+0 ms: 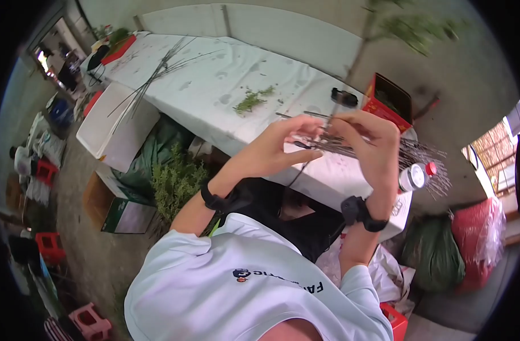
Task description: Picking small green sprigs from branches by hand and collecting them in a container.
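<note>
Between the fingertips of my right hand [368,136] is the lower end of a thin stem [351,72], which rises to a blurred green leafy top [413,32]. My left hand [300,136] is close beside it, thumb and fingers apart, with nothing plainly gripped. Beneath both hands a bundle of thin dark sticks [417,155] lies on the white-covered table [191,100], partly hidden by my right hand. A small heap of green sprigs [251,101] rests farther in on the cloth.
A red box [387,100] with greenery and a black object [344,97] stand beyond my right hand. A red-capped bottle [413,177] is near the right edge. Long thin sticks [159,70] overhang a white foam box [115,123]. Leafy branches [177,183] stand beside the table.
</note>
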The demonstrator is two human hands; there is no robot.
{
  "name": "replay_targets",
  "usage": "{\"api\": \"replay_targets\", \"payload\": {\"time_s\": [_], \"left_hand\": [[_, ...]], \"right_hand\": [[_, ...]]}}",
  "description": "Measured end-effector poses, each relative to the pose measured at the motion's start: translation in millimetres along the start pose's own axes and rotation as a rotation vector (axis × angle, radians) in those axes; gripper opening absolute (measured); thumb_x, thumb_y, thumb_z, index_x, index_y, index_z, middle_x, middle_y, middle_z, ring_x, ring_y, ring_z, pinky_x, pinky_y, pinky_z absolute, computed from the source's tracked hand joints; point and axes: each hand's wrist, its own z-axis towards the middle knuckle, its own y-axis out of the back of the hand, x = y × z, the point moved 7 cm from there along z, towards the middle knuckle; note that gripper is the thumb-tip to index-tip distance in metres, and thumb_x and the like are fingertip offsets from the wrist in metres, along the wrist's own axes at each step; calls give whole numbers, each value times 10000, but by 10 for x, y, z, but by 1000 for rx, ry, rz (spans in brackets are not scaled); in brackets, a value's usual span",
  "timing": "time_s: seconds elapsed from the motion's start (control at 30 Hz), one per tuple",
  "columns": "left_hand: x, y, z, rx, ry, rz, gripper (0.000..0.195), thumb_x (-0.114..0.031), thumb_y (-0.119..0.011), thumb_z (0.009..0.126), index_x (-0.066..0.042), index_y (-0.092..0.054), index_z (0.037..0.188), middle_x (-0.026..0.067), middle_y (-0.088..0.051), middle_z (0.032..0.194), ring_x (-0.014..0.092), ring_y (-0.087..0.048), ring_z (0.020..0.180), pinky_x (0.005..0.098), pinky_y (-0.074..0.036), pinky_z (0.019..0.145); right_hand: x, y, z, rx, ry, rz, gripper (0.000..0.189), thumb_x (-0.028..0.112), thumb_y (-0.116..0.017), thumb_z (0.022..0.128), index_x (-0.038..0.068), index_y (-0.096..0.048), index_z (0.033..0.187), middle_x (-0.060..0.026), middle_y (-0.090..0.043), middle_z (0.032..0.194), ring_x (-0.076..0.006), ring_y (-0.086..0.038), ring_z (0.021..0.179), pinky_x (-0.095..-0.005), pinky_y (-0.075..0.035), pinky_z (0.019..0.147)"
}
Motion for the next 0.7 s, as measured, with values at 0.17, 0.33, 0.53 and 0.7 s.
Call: {"api": "replay_targets", "payload": {"time_s": [0.17, 0.33, 0.53, 0.7], "left_hand": [[229, -191, -236, -71, 190, -188, 242, -94, -673, 901, 46, -650, 1097, 86, -690, 987, 162, -654, 983, 309, -528, 854], [265, 39, -440, -149, 193, -208, 180, 23, -616, 916, 91, -643, 1081, 123, -698, 964, 178, -687, 896, 288, -541, 851], [382, 480, -729, -391, 173, -227, 174, 39, -614, 912, 123, -630, 1063, 146, -701, 895, 198, -699, 832, 303, -569, 772], [516, 593, -874, -419, 160, -266, 160, 48, -614, 907, 120, -636, 1049, 148, -703, 879, 202, -701, 817, 315, -575, 761]], "right_hand": [[67, -228, -70, 119, 84, 23, 127, 39, -635, 887, -48, -699, 955, -57, -698, 806, -101, -664, 749, -224, -520, 637], [-101, -454, 55, 168, 40, 317, 192, 112, -614, 927, -22, -691, 1041, -71, -705, 856, -123, -675, 781, -240, -534, 633], [-1202, -1022, 678, 145, -145, 134, 281, 237, -640, 924, -13, -692, 1041, -93, -693, 976, -151, -672, 740, -258, -531, 587], [-2197, -1567, 1215, 167, -73, -327, 226, 183, -647, 886, 1, -702, 1009, -162, -618, 1177, -261, -638, 948, -351, -527, 791]]}}
